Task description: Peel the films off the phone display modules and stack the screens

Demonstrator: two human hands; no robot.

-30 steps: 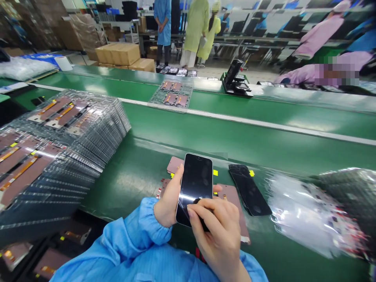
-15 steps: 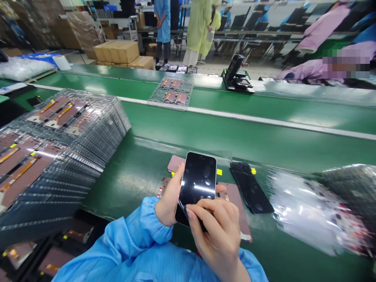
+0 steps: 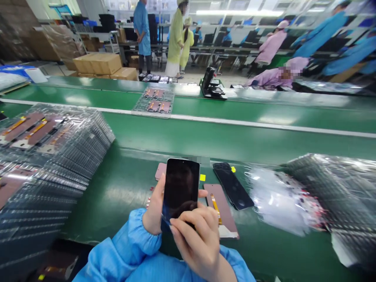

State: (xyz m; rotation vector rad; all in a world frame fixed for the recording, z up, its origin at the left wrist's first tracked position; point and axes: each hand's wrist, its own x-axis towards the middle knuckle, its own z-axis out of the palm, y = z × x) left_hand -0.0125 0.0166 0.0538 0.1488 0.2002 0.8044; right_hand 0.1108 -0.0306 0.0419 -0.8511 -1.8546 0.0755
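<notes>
Screen panel (image 3: 180, 188) in the left hand (image 3: 154, 213): black glass, glossy, mirror-smooth.
Sleeve (image 3: 132, 250) at the left wrist: light blue cloth, matt, crinkled.
Bench top (image 3: 123, 188) under the hands: green, smooth, with a soft sheen.
Second panel (image 3: 233, 186) right of the hands: dark, glossy glass.
Flat part (image 3: 225, 211) just beside the right hand (image 3: 196, 239): dull copper-pink face, matt.
Trays (image 3: 58, 156) left of the hands: clear plastic, shiny.
Bags (image 3: 282, 199) far right: clear film, glossy, wrinkled.
Boxes (image 3: 100, 62) far beyond the hands: brown cardboard, matt.

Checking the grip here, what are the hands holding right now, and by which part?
The left hand grips a black phone screen by its long side edges; the right hand pinches its bottom end.
</notes>
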